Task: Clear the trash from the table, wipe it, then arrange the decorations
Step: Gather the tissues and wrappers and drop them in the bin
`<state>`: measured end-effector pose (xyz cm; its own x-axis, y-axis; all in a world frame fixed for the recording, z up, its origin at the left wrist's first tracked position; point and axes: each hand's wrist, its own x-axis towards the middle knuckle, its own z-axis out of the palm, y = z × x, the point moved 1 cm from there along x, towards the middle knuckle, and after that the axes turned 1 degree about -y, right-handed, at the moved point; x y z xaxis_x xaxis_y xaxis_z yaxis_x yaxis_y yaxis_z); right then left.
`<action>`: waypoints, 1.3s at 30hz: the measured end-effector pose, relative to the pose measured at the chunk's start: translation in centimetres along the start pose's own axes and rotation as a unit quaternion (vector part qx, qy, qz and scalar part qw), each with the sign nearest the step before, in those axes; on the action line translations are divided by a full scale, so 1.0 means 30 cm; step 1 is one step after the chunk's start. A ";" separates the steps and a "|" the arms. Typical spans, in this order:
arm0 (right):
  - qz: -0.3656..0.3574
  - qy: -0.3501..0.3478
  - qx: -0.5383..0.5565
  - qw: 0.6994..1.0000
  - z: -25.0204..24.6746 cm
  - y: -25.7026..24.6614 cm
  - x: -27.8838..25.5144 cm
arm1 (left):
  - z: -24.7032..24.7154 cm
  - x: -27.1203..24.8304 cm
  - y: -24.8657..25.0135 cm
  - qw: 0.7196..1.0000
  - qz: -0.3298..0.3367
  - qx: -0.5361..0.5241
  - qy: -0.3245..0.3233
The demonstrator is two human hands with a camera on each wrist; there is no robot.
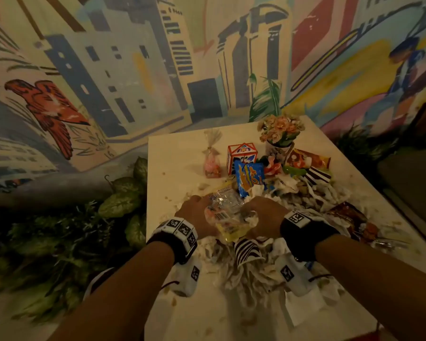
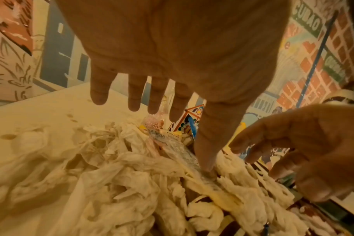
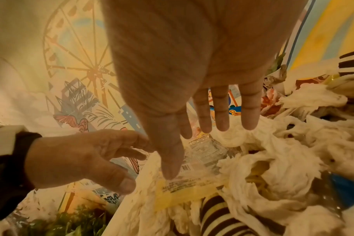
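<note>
A crumpled clear plastic wrapper (image 1: 228, 217) with a yellow strip and a barcode lies on top of a heap of white tissues (image 1: 246, 269) on the white table (image 1: 172, 153). My left hand (image 1: 194, 214) and right hand (image 1: 263, 214) flank it with fingers spread and nearly straight. In the left wrist view my left thumb tip (image 2: 205, 166) presses on the wrapper (image 2: 178, 148). In the right wrist view my right thumb tip (image 3: 170, 172) touches the wrapper (image 3: 202, 151). A flower pot (image 1: 280, 131), a house-shaped box (image 1: 241, 156) and a pink candy bag (image 1: 212, 163) stand behind.
A blue snack bag (image 1: 249, 178), an orange snack bag (image 1: 308, 159), two striped paper cups (image 1: 247, 249) and a brown wrapper (image 1: 347, 215) lie among the tissues. Crumbs dot the table. Leafy plants (image 1: 123, 203) crowd the table's left edge; a painted wall stands behind.
</note>
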<state>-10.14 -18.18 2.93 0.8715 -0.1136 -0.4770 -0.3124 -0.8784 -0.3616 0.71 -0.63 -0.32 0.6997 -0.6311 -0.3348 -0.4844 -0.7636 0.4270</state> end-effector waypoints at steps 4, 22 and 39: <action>-0.003 -0.008 -0.008 1.000 0.008 0.025 0.020 | 0.027 0.016 0.011 0.998 -0.018 0.061 -0.020; 0.022 -0.069 -0.033 0.997 0.136 0.142 0.148 | 0.227 0.119 0.049 0.996 -0.046 0.070 0.016; 0.009 -0.050 0.090 0.995 0.200 0.195 0.187 | 0.276 0.199 0.011 0.984 -0.083 -0.077 0.141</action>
<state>-9.33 -21.18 -6.67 0.8265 -0.0736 -0.5581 -0.3973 -0.7786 -0.4857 0.38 -5.79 -9.13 0.8906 -0.4202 -0.1743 -0.2814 -0.8099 0.5146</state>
